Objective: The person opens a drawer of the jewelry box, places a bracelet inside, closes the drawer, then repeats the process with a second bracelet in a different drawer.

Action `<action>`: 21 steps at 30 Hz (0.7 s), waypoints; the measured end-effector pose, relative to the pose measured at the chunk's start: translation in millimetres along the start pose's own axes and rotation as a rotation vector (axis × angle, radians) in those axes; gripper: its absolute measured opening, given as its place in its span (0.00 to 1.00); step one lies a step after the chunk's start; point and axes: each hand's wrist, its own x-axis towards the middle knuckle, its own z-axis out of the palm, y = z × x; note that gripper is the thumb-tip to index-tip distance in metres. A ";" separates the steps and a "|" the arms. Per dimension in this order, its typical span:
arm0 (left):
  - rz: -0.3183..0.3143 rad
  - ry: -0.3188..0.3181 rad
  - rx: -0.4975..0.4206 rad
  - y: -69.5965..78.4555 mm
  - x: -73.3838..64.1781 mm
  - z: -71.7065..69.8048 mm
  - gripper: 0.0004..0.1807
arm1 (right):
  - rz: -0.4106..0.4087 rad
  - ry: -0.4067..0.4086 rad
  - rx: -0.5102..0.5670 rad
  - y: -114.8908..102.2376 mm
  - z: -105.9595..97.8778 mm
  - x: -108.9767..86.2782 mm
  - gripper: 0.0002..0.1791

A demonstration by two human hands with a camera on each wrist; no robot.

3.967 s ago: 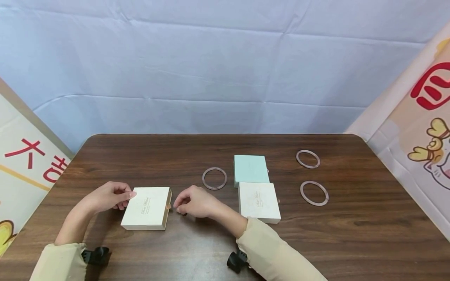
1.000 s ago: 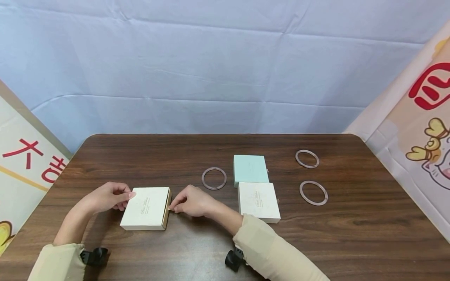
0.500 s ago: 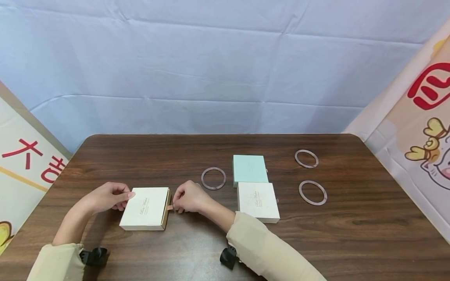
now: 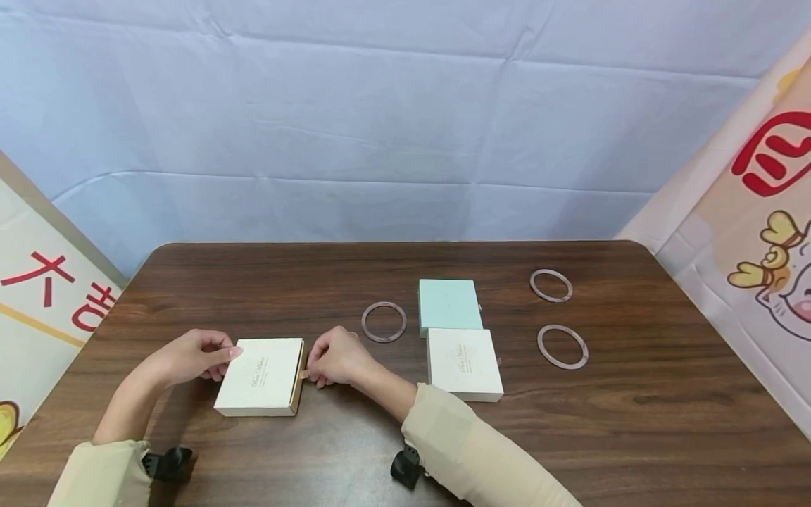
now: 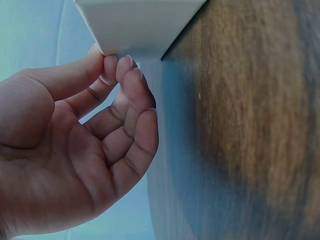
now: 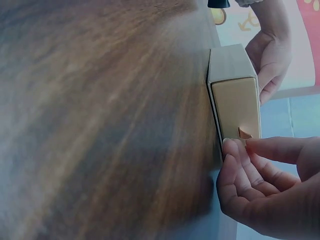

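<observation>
A white drawer-style gift box with small gold lettering lies flat on the table at left. My left hand holds its left edge, thumb on top and index finger against the side; the other fingers curl below in the left wrist view. On the box's right side, the gold drawer front stands slightly out from the sleeve. A short ribbon tab sticks out of that front. My right hand pinches the tab between thumb and index finger. What lies inside the box is hidden.
Right of my right hand, a second white box stands against a mint-green box. One bangle lies left of them; two more, an upper bangle and a lower bangle, lie to their right on the wooden table.
Four seconds ago my right hand was beside the ribbon tab; now it pinches it. The drawer front has come slightly out of the sleeve. My left hand has kept its hold.
</observation>
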 end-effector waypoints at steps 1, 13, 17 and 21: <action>-0.002 0.001 0.001 -0.1 0.0 0.1 0.15 | 0.001 -0.001 0.008 0.1 -0.1 0.0 0.09; -0.010 0.006 0.009 -0.8 -0.5 0.3 0.15 | 0.029 -0.042 0.121 0.1 -1.4 -1.5 0.07; -0.011 0.006 0.007 -0.3 -0.8 0.4 0.15 | 0.023 -0.024 0.076 0.2 1.2 -1.4 0.08; -0.006 0.005 0.002 0.0 -0.8 0.5 0.15 | 0.025 -0.006 0.050 0.3 2.7 -1.7 0.09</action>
